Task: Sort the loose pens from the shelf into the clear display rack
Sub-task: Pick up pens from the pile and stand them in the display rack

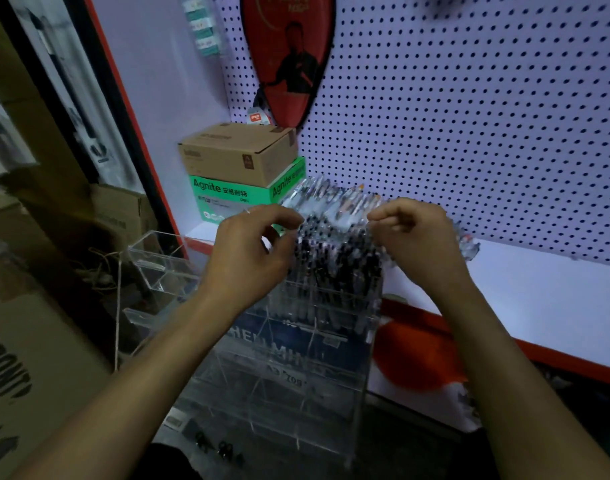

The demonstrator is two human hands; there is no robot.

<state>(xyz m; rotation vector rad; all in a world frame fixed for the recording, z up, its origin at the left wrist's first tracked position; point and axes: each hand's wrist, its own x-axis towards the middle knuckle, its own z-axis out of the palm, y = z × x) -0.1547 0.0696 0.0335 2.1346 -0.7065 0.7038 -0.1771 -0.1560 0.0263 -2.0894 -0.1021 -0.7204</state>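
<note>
Far left: stacked cardboard cartons (pixel 36 341) in shadow. Beside them, an empty clear acrylic bin (pixel 158 265) standing against the red shelf edge (pixel 199 244). Behind it, on the white shelf (pixel 539 299), a brown box (pixel 239 152) resting on a green Agnite box (pixel 227 197); above these, a red racket cover (pixel 289 53) hanging on the pegboard (pixel 469 116).

Centre: the left hand (pixel 248 258), fingers curled, thumb and fingertips pinching the left end of a blurred bundle of pens (pixel 331 206). The bundle is held level just above the clear display rack (pixel 296 358), whose upper tier already holds upright dark pens (pixel 338 265).

Right of centre: the right hand (pixel 417 237), fingers likewise curled, pinching the bundle's right end. Whether the bundle is wrapped cannot be told. Below the shelf lip, a blurred red object (pixel 414 358).
</note>
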